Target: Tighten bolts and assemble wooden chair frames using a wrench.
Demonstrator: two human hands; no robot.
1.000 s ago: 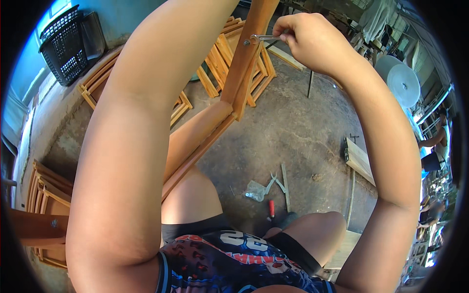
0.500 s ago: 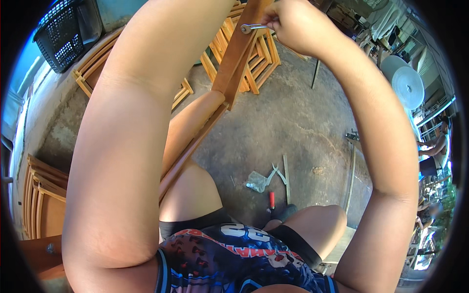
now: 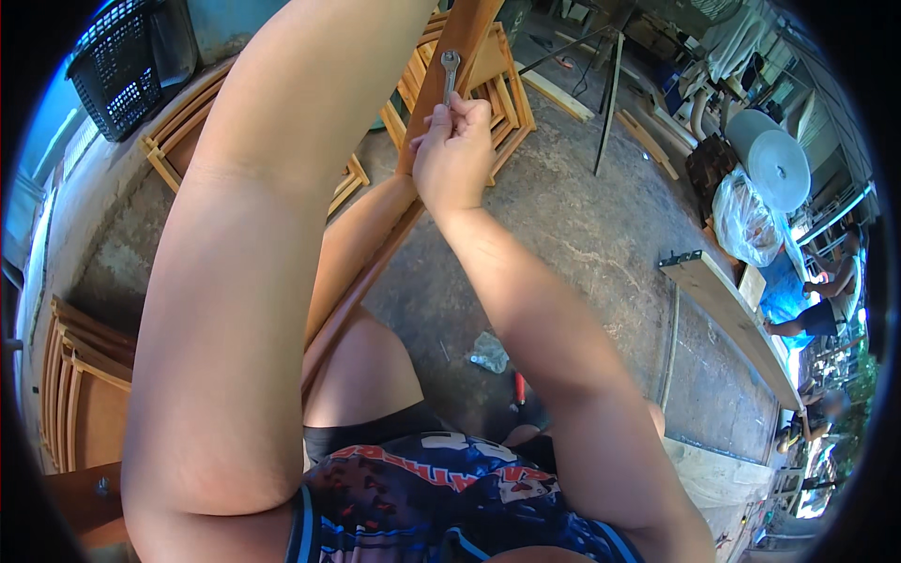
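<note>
My right hand is closed round the lower end of a metal wrench. The wrench's head lies against the face of a long reddish-brown wooden beam, near the top of the view; whether it sits on a nut or bolt is too small to tell. The beam slants from the upper edge down past my bent leg. My left arm reaches up along the left side and leaves the view at the top, so my left hand is out of sight.
Wooden frames lie stacked behind the beam, with more stacked frames at left. A black plastic basket stands upper left. On the floor are a clear plastic bag and a red-handled tool. Two other people are at far right.
My right hand has swung left and down round the beam. The wrench has turned from pointing sideways to nearly upright, its head still at the beam.
</note>
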